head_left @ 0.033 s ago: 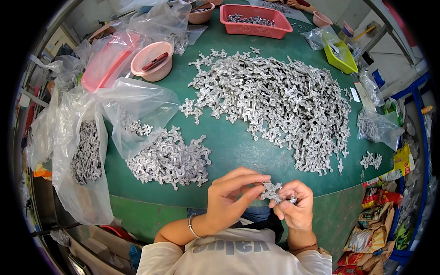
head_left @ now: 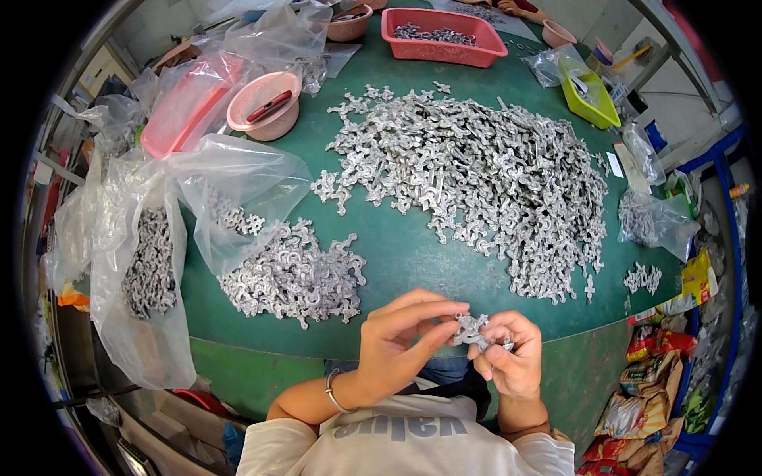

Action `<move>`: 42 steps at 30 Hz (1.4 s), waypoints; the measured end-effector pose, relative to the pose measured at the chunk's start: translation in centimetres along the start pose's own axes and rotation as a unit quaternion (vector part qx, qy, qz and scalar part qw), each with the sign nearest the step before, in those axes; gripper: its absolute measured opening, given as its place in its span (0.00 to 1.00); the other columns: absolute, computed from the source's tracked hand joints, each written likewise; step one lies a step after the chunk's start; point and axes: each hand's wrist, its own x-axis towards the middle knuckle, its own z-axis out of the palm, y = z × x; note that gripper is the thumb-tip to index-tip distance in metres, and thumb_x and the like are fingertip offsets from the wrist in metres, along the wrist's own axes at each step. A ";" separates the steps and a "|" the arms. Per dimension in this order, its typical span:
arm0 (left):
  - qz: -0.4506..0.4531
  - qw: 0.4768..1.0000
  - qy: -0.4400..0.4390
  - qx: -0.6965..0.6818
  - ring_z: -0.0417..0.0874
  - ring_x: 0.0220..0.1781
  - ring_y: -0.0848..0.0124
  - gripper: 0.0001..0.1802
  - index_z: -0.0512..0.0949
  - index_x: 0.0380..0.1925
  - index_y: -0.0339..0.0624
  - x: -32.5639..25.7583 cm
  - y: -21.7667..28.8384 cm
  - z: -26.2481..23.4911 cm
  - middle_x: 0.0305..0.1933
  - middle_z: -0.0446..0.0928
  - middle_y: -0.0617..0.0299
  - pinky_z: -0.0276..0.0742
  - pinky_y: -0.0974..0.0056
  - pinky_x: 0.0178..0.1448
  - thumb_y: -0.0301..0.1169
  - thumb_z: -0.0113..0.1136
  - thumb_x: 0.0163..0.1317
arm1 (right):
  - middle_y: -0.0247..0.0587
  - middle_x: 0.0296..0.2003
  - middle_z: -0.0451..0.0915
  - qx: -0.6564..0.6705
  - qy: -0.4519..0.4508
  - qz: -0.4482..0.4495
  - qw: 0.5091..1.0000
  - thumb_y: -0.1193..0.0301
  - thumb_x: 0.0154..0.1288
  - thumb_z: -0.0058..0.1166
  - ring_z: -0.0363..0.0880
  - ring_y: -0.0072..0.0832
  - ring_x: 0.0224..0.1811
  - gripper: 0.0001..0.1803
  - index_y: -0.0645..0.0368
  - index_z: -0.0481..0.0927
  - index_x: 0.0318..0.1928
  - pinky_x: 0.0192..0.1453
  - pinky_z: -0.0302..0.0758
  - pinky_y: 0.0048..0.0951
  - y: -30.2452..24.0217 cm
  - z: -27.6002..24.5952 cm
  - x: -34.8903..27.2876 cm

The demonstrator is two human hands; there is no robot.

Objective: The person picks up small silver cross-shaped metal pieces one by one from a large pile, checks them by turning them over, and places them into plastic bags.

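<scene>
Just off the table's near edge, my left hand (head_left: 403, 337) pinches a small grey metal casting (head_left: 471, 328) between thumb and fingertips. My right hand (head_left: 512, 353) grips the same casting from the other side. A bit of shiny metal shows among the right hand's curled fingers, and I cannot tell whether it is a separate piece. Beyond my hands, a large heap of similar castings (head_left: 476, 170) spreads over the green table (head_left: 409, 274). To the left of my left hand lies a smaller pile of castings (head_left: 294, 274).
Clear plastic bags (head_left: 139, 262), one with grey parts inside, hang over the left edge. A pink bowl (head_left: 263, 107) holds a red-handled tool. Farther back are a red tray (head_left: 444, 49) of parts and a yellow-green basket (head_left: 589, 97). Several castings (head_left: 643, 278) lie far right.
</scene>
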 end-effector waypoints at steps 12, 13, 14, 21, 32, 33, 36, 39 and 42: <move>0.002 1.000 -0.004 -0.008 0.77 0.36 0.72 0.13 0.76 0.41 0.30 0.1 0.1 -0.1 0.40 0.73 0.53 0.77 0.71 0.39 0.14 0.54 0.54 | 0.55 0.28 0.78 0.035 -0.024 0.003 0.999 0.77 0.57 0.53 0.68 0.20 0.16 0.12 0.72 0.73 0.41 0.21 0.65 0.18 0.4 -0.4 0.1; 0.004 1.000 -0.006 -0.007 0.77 0.36 0.72 0.13 0.76 0.41 0.30 0.1 0.1 -0.1 0.40 0.73 0.53 0.77 0.71 0.39 0.14 0.54 0.54 | 0.55 0.28 0.78 0.037 -0.024 0.003 0.999 0.77 0.57 0.53 0.68 0.20 0.16 0.12 0.72 0.73 0.41 0.21 0.65 0.18 0.4 -0.4 0.1; 0.005 1.000 -0.008 -0.007 0.77 0.36 0.72 0.13 0.76 0.41 0.30 0.1 0.1 -0.1 0.40 0.73 0.53 0.77 0.71 0.39 0.14 0.54 0.54 | 0.54 0.28 0.78 0.034 -0.023 0.001 0.999 0.77 0.57 0.53 0.68 0.20 0.16 0.12 0.72 0.73 0.41 0.21 0.65 0.18 0.4 -0.3 0.1; 0.012 1.000 -0.009 -0.001 0.77 0.38 0.71 0.13 0.76 0.41 0.29 0.1 0.1 -0.1 0.40 0.73 0.53 0.77 0.71 0.40 0.14 0.54 0.53 | 0.54 0.28 0.78 0.013 -0.016 -0.019 1.000 0.76 0.57 0.54 0.68 0.20 0.17 0.12 0.71 0.74 0.40 0.22 0.65 0.18 0.5 -0.3 0.1; -0.007 1.000 -0.011 -0.021 0.76 0.39 0.72 0.13 0.76 0.41 0.29 0.0 -0.3 -0.2 0.41 0.73 0.52 0.76 0.71 0.42 0.14 0.54 0.54 | 0.53 0.28 0.78 0.039 -0.015 -0.014 0.999 0.78 0.55 0.55 0.69 0.20 0.17 0.11 0.71 0.74 0.39 0.22 0.66 0.18 0.4 -0.3 -0.1; -0.009 1.000 -0.013 -0.025 0.76 0.39 0.72 0.13 0.76 0.41 0.29 0.0 -0.4 -0.2 0.41 0.73 0.52 0.76 0.71 0.42 0.14 0.54 0.54 | 0.53 0.28 0.78 0.041 -0.014 -0.013 0.999 0.78 0.54 0.55 0.69 0.20 0.17 0.11 0.71 0.74 0.39 0.22 0.66 0.18 0.4 -0.3 -0.1; -0.030 0.998 -0.011 -0.046 0.76 0.38 0.72 0.12 0.75 0.41 0.29 0.0 -0.4 -0.1 0.41 0.72 0.53 0.76 0.71 0.42 0.15 0.53 0.55 | 0.53 0.28 0.78 0.038 -0.015 -0.012 0.999 0.80 0.52 0.56 0.69 0.20 0.17 0.11 0.70 0.75 0.38 0.22 0.66 0.18 0.4 -0.4 -0.2; -0.038 0.997 -0.017 -0.057 0.76 0.38 0.73 0.12 0.75 0.42 0.29 0.0 -0.7 -0.2 0.41 0.72 0.54 0.75 0.71 0.41 0.15 0.53 0.56 | 0.53 0.27 0.79 0.037 -0.016 -0.012 0.999 0.80 0.50 0.58 0.70 0.20 0.17 0.12 0.69 0.75 0.38 0.21 0.66 0.17 0.5 -0.5 -0.2; -0.049 0.996 -0.016 -0.067 0.76 0.36 0.74 0.12 0.75 0.42 0.29 0.0 -0.7 -0.1 0.40 0.72 0.55 0.75 0.72 0.40 0.15 0.53 0.56 | 0.53 0.27 0.79 0.034 -0.016 -0.010 0.999 0.81 0.49 0.58 0.70 0.20 0.17 0.13 0.68 0.75 0.38 0.21 0.66 0.17 0.4 -0.5 -0.2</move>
